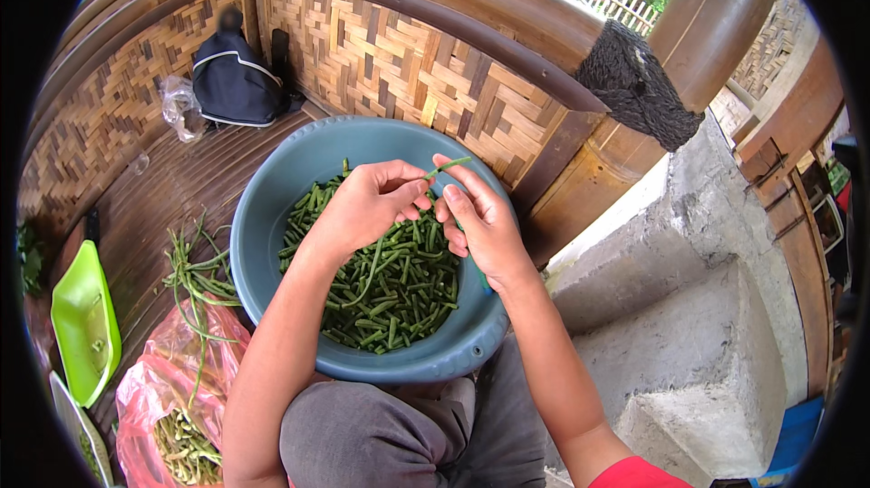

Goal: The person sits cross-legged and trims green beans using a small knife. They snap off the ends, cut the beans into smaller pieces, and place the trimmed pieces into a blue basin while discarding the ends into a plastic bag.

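Both hands are raised over a large blue-grey plastic basin (272, 141) that holds many short cut pieces of green long beans (394, 291). My left hand (377, 206) pinches a green bean (454, 164) between thumb and fingers, and a long strand hangs below it over the cut pieces. Close beside it on the right, my right hand (476, 219) has its fingers curled near the bean's free end; whether they touch the bean is unclear. Something green, perhaps a knife handle, shows partly under the right palm. The basin rests against my legs.
Whole long beans (194, 264) lie left of the basin, beside a pink plastic bag (153, 379) with bean scraps. Farther left is a green plastic tray (85, 325). A dark blue bag (234, 83) stands in the corner by woven bamboo walls (421, 66). Concrete steps (680, 352) are at right.
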`<state>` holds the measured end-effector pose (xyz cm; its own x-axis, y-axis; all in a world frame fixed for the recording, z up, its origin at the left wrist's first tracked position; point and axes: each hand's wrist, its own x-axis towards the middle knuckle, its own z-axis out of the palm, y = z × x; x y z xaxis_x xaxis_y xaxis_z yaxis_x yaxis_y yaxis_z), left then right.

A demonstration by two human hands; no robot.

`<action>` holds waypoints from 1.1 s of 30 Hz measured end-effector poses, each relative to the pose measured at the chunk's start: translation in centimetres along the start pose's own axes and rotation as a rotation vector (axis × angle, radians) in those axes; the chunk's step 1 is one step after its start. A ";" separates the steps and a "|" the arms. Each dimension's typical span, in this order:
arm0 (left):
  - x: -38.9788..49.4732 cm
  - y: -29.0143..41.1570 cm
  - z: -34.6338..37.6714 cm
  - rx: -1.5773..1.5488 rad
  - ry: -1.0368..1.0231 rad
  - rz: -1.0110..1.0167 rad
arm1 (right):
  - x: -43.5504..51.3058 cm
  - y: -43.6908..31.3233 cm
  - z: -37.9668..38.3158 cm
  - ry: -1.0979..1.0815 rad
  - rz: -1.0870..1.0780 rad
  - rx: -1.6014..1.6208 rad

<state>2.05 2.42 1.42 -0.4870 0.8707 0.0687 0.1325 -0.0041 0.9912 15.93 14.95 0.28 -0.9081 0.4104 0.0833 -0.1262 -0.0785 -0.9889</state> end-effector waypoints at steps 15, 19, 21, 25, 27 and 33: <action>0.4 -1.1 -0.1 0.152 -0.081 0.015 | 0.4 0.2 -0.1 0.073 0.065 -0.007; 0.3 -1.1 0.3 0.069 -0.052 -0.031 | 0.3 0.2 -0.1 0.132 0.070 0.037; 0.3 -0.9 0.2 0.021 0.003 -0.018 | 0.1 0.3 0.1 0.094 0.073 0.028; 0.1 -0.3 -0.1 -0.080 0.064 -0.105 | 0.1 0.1 0.1 0.002 0.079 0.039; 0.0 0.0 -0.1 -0.165 0.056 -0.148 | 0.0 0.0 0.1 -0.003 0.026 0.054; -0.4 0.4 0.4 -0.140 -0.013 -0.056 | 0.0 0.6 0.2 -0.012 0.060 0.008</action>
<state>2.60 2.29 1.74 -0.4785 0.8780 0.0121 -0.0166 -0.0228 0.9996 15.77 14.69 -0.25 -0.9187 0.3941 0.0254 -0.0745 -0.1096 -0.9912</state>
